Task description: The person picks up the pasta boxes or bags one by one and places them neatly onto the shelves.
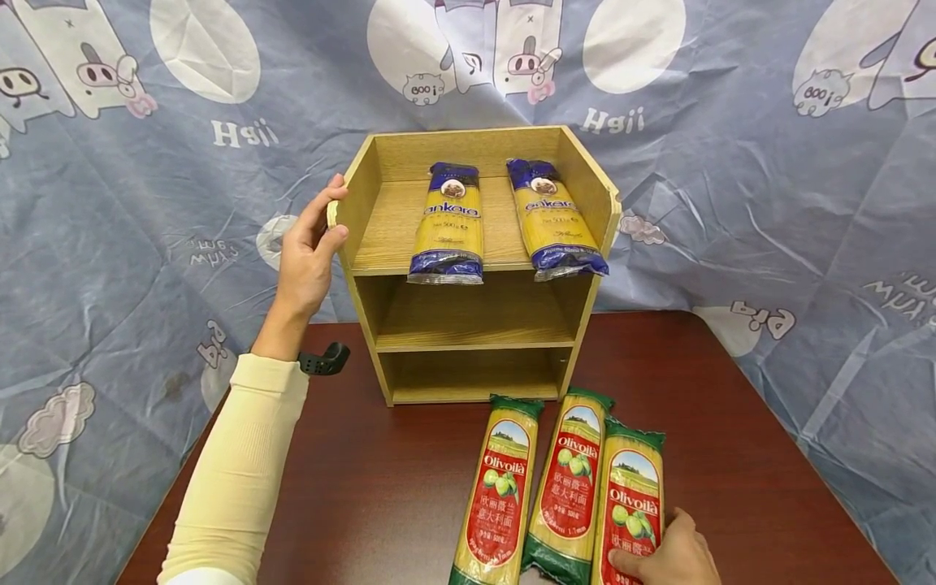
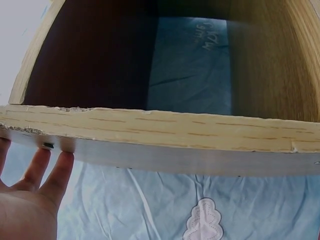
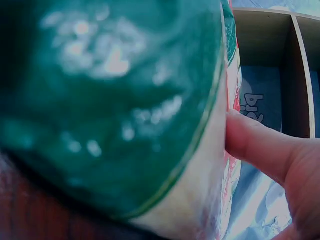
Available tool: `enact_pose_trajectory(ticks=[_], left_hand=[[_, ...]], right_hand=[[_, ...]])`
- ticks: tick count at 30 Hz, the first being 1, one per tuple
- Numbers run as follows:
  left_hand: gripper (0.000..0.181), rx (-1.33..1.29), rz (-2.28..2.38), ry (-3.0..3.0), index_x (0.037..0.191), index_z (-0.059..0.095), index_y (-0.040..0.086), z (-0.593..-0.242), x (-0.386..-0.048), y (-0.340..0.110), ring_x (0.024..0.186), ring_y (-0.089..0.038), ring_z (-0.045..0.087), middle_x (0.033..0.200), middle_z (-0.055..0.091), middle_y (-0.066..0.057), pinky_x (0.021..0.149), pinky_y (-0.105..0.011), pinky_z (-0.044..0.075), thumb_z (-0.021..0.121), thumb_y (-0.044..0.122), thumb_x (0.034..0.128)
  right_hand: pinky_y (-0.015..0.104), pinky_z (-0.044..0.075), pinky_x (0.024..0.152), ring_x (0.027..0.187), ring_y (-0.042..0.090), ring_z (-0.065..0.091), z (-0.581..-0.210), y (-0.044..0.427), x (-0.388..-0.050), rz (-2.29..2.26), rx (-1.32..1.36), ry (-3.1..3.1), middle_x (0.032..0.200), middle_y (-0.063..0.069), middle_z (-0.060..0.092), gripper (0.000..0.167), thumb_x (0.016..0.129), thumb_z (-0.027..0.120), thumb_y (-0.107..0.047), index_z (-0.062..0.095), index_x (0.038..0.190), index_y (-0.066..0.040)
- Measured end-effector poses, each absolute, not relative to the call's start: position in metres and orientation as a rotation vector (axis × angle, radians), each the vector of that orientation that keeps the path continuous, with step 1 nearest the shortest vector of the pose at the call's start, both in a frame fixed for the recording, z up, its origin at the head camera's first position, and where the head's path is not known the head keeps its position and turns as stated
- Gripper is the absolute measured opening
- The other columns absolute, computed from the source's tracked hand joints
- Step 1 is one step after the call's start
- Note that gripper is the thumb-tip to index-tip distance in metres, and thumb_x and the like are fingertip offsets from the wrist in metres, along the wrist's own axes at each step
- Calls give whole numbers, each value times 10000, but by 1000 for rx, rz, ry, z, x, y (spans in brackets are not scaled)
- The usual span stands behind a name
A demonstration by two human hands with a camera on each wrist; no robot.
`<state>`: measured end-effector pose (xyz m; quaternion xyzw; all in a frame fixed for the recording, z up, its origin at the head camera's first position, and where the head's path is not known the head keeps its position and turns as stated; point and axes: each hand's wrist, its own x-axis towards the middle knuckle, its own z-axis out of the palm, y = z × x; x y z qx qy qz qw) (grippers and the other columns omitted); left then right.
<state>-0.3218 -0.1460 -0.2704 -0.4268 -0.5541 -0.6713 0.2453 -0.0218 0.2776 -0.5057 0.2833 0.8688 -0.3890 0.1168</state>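
Observation:
My left hand rests its fairly straight fingers against the outer left side of a small wooden shelf unit; the left wrist view shows fingertips touching that side panel. At the lower right, my right hand grips the rightmost Olivoilà spaghetti packet, its thumb on the printed front; the other fingers are mostly hidden. Close up in the right wrist view is the packet's green end. Beside it lie a middle Olivoilà packet and a left one.
Two blue-and-yellow Ankara pasta packets, a left one and a right one, lie on the top shelf, their lower ends over its front edge. The unit stands on a dark red-brown table. A patterned blue cloth hangs behind.

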Motion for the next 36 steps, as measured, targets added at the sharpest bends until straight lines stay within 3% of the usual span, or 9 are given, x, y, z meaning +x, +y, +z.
enact_pose_trajectory(ticks=[4,9,17,24,27,32,36], left_hand=[[355,-1177,-1831,-1513,1332,602,-58,-271,-322,-146,1486,-307,333,1543,371,-321,1215,-388,225,609,-10,981],[357,-1178,-1838,-1517,1339,598,-52,-270,-321,-146,1488,-301,330,1552,389,-281,1208,-383,245,613,4,987],[378,-1172,-1841,-1525,1337,594,-63,-269,-320,-145,1490,-294,328,1553,427,-216,1209,-381,243,545,-97,963],[379,-1158,-1858,-1524,1334,599,-51,-270,-320,-145,1488,-294,331,1557,425,-208,1198,-373,268,539,-100,963],[389,-1142,-1868,-1521,1324,606,-45,-270,-320,-146,1486,-290,337,1555,429,-206,1190,-364,284,525,-114,950],[412,-1135,-1879,-1525,1327,600,-55,-270,-319,-147,1491,-287,326,1561,418,-210,1197,-360,269,498,-141,938],[408,-1133,-1887,-1528,1329,600,-49,-271,-319,-148,1492,-284,325,1566,414,-204,1195,-356,273,504,-128,941]], right_hand=[[495,540,708,731,287,624,-506,276,-21,-1039,807,2542,834,160,612,1158,540,949,-591,388,1181,194],[443,527,655,677,242,618,-506,274,-19,-1014,795,2563,754,48,634,915,528,948,-594,554,1004,82],[436,553,666,687,220,645,-509,278,-16,-1100,779,2521,772,58,660,926,560,922,-622,570,1020,100],[442,553,695,694,210,638,-510,283,-13,-1070,741,2533,773,46,647,824,680,876,-600,554,986,94],[428,559,686,681,208,648,-511,282,-12,-1126,748,2516,767,52,641,735,739,867,-526,540,971,90],[446,604,710,737,293,717,-515,281,-9,-1546,781,2286,818,116,690,574,852,826,-211,493,1073,202],[484,603,777,835,339,727,-519,286,-5,-1835,721,2006,884,135,710,631,887,778,-81,367,1196,286]])
